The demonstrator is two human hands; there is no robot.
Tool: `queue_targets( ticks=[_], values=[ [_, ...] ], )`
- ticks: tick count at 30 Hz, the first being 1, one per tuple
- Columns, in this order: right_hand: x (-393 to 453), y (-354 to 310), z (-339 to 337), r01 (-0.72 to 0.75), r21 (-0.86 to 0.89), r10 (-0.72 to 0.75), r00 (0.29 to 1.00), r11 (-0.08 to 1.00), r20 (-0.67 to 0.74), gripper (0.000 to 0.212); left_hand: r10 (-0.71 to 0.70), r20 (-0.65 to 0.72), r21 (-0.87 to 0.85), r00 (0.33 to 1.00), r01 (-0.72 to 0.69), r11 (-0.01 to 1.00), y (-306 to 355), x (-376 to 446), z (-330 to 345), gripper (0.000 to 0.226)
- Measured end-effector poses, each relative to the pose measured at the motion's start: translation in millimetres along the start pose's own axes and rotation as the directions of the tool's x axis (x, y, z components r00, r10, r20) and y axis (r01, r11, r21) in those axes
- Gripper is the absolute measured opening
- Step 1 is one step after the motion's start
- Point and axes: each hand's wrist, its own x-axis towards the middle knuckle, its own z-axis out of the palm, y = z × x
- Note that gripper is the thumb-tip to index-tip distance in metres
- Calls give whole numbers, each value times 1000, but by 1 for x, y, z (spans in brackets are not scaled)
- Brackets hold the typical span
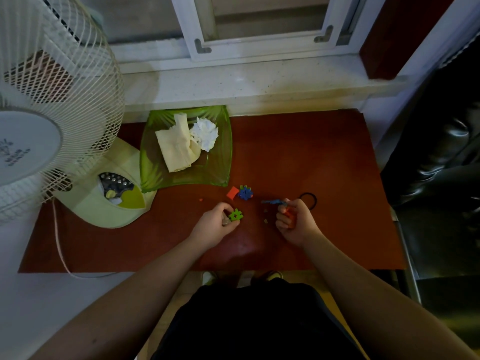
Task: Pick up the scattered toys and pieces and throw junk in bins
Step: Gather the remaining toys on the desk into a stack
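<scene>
My left hand [217, 224] pinches a green interlocking toy piece [235, 215] just above the red-brown table [311, 157]. My right hand [296, 219] is closed around a thin blue toy piece [272, 202] that pokes out to the left, with something orange [289, 213] showing inside its fingers. A blue interlocking piece [245, 193] and an orange piece [232, 192] lie together on the table beyond my hands. Two tiny scraps [266, 216] lie between my hands. A small orange bit [200, 200] sits to the left.
A green translucent bowl [220, 165] at the back left holds folded and crumpled tissues [187, 141]. A black hair band [308, 200] lies right of my right hand. A white table fan [52, 126] fills the left side. A black chair [436, 165] stands at the right.
</scene>
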Motion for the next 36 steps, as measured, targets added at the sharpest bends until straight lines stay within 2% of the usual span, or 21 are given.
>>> queue_targets(
  ticks=[5, 14, 18, 22, 26, 30, 33, 36],
  values=[
    [-1, -2, -4, 12, -37, -10, 997, 999, 72, 6, 25, -28, -31, 999, -25, 999, 9, 1, 0, 37],
    [3, 2, 4, 35, -226, -37, 999, 974, -5, 16, 142, -142, -98, 980, -157, 983, 41, 3, -2, 37],
    [3, 6, 13, 17, -240, -26, 999, 971, -34, 35, 208, -153, -92, 966, -224, 970, 61, 5, -5, 39],
    [3, 10, 20, -4, -213, 2, 1000, 977, -12, 28, 274, -122, -10, 954, -277, 961, 77, 5, -7, 41],
    [1, 13, 27, -54, -119, 43, 995, 991, -95, 29, 349, -59, 145, 935, -338, 930, 88, 4, -9, 43],
    [-4, 11, 29, -19, -210, 2, 997, 977, -79, 25, 354, -5, 252, 935, -342, 905, 94, 3, -10, 43],
    [-3, 11, 33, -76, -129, 65, 994, 989, -87, 35, 354, 22, 317, 935, -342, 885, 93, 4, -6, 43],
    [-3, 13, 30, -63, -136, 51, 995, 989, -86, 44, 379, 23, 314, 925, -366, 876, 90, 6, -4, 51]
  ],
)
